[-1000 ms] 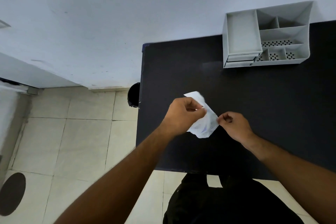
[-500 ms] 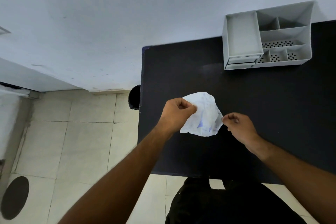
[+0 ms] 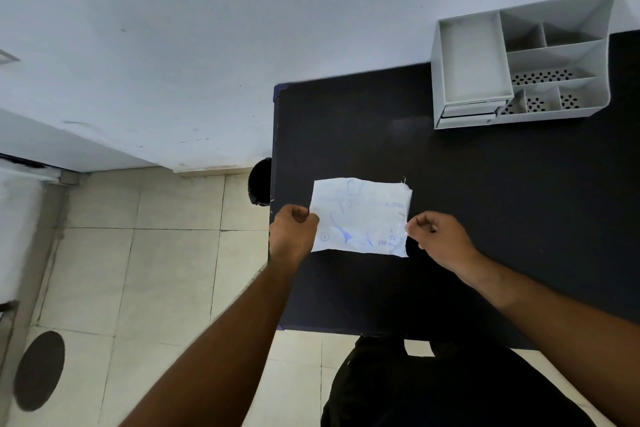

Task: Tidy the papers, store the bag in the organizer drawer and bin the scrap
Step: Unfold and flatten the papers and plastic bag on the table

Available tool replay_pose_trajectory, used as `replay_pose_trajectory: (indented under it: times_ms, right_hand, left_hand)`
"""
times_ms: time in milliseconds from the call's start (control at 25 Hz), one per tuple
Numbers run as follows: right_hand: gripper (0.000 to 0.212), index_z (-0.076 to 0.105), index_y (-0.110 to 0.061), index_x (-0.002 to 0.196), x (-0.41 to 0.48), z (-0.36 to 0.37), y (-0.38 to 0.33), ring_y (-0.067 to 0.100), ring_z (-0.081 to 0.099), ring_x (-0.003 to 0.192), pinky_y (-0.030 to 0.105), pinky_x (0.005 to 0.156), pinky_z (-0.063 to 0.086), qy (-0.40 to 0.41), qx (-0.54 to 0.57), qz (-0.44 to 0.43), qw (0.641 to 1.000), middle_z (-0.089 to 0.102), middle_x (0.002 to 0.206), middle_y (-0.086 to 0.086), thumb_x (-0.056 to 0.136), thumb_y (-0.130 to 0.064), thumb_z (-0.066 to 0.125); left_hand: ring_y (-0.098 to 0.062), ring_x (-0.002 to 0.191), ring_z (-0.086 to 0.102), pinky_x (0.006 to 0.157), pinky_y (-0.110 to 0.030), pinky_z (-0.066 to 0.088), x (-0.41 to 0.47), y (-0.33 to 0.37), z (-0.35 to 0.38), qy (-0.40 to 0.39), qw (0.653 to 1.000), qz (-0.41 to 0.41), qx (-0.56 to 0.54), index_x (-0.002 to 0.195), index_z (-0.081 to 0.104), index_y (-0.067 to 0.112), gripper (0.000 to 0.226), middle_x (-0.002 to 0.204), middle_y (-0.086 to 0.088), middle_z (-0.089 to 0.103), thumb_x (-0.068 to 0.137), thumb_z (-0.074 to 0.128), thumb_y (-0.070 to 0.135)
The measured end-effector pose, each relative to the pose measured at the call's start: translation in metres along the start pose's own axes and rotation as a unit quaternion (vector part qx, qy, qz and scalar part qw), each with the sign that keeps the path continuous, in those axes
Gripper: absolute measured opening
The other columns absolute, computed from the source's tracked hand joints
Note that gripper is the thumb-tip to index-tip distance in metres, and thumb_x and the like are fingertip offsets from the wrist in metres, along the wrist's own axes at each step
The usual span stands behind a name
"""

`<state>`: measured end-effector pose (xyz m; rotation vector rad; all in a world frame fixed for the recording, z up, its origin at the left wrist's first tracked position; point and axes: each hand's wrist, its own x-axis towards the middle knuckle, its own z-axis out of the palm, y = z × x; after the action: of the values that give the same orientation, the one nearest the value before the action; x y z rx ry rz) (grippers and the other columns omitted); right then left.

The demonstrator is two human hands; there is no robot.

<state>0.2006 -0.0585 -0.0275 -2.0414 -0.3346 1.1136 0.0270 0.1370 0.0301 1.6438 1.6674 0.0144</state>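
A thin white plastic bag [image 3: 360, 217] with faint blue print is stretched flat above the black table [image 3: 485, 204], near its left edge. My left hand [image 3: 292, 232] pinches the bag's left edge and my right hand [image 3: 438, 236] pinches its right edge. The grey desk organizer [image 3: 519, 59] stands at the table's far side against the wall, with open compartments on top and two shut drawers [image 3: 467, 113] at its lower left front.
A black bin [image 3: 260, 181] stands on the tiled floor, tucked against the table's left edge beside the wall. A dark round patch [image 3: 38, 370] marks the floor at the lower left. A white wall runs behind the table.
The bag was crumpled between my hands. Both hands have moved apart and it has been pulled out flat into a rectangle.
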Motion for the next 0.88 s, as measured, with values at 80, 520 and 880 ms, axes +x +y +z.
replay_pose_trajectory:
  times_ms: [80,520,880]
  right_hand:
    - [0.010,0.072,-0.022,0.082,0.001,0.004,-0.004,0.017,0.069,0.074,0.039,0.080,0.057,-0.007,-0.006,-0.003,1.000,0.075,0.084,-0.004,0.089,-0.029,0.070]
    - [0.025,0.073,-0.020,0.104,0.005,-0.013,-0.001,0.015,0.061,0.065,0.029,0.059,0.047,-0.034,0.099,0.126,0.987,0.076,0.093,0.003,0.100,-0.026,0.048]
    - [0.023,0.075,-0.017,0.105,0.045,-0.014,-0.020,0.014,0.068,0.074,0.027,0.059,0.048,-0.047,0.108,0.108,0.987,0.076,0.095,-0.001,0.086,-0.030,0.076]
  left_hand:
    - [-0.022,0.104,0.063,0.085,-0.034,0.053,-0.001,-0.004,0.006,0.020,0.998,0.034,0.058,0.118,0.061,0.019,0.034,0.113,0.002,0.067,0.087,0.067,0.029]
    - [-0.029,0.144,0.036,0.107,-0.049,0.045,-0.018,0.013,0.088,-0.183,0.924,0.218,0.256,0.157,0.020,0.019,0.073,0.164,-0.005,0.023,0.095,0.057,0.035]
    - [-0.028,0.132,0.045,0.098,-0.043,0.046,-0.005,0.015,0.088,-0.171,0.894,0.248,0.332,0.158,0.021,0.027,0.071,0.165,0.000,0.026,0.095,0.053,0.017]
